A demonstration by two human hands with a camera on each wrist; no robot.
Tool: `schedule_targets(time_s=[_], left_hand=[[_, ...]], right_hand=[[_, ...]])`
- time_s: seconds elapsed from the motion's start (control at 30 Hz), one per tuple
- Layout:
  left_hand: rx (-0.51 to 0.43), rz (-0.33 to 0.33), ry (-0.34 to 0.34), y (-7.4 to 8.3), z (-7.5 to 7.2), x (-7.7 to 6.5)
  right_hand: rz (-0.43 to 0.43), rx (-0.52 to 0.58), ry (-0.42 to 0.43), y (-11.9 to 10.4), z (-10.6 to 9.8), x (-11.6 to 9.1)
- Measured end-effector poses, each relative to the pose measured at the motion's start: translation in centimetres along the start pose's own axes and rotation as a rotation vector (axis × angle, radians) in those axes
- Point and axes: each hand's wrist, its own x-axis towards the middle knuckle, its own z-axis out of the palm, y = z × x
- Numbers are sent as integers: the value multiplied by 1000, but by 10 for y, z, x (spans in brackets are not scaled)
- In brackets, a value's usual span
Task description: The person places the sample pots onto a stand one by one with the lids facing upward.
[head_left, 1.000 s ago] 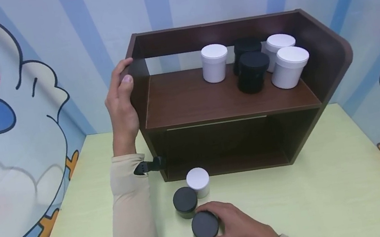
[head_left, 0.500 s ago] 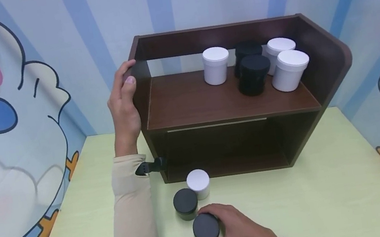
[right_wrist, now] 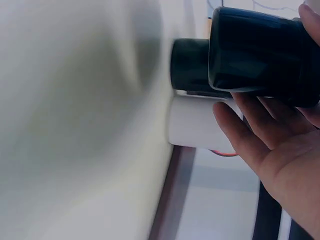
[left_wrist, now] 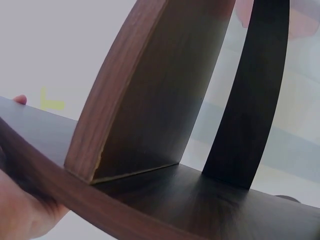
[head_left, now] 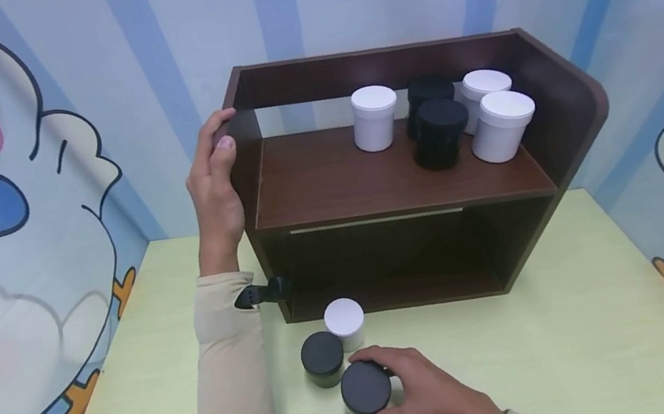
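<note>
My right hand grips a black lidded jar between thumb and fingers near the front of the table. In the right wrist view, the held jar's base stands apart from the table surface. Just behind it, another black jar and a white jar stand upright side by side. My left hand holds the left side panel of a dark brown two-tier shelf. The left wrist view shows part of that hand on one side of the panel and a fingertip past its other edge.
On the shelf's upper tier, toward the right, stand a white jar, two black jars, the front one partly hiding the other, and two more white jars, one in front. A cartoon-printed backdrop rises behind the pale green table.
The right hand has raised the black jar off the table and shifted it slightly right. The left hand keeps its hold on the shelf panel. The head view has shifted a little.
</note>
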Motion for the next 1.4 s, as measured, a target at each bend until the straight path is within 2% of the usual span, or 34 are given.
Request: schedule_targets(time_s=[0.23,0.47,0.63,0.87,1.07,1.23,1.4], left_hand=[[-11,-2,-1,-2,2,-1],[-7,8,8,-2,2,0],[-15,-15,6,-1,1,0],[-31,-20,6,-1,1,0],[-25,-19,3,-1,0,-1],[-28,-10,8,-2,0,0],[-18,3,6,-2,1,0]], right_hand=[[-28,12,7,-20,-29,-1],[-15,25,-31,-43,-66,2],[-54,13,-49,-58,-90,7],[-122,-7,-32,-74,-117,14],[-147,10,-10,-86,-139,23],[-123,-72,31,-95,-151,27],[-101,-107,71,-101,-159,28]])
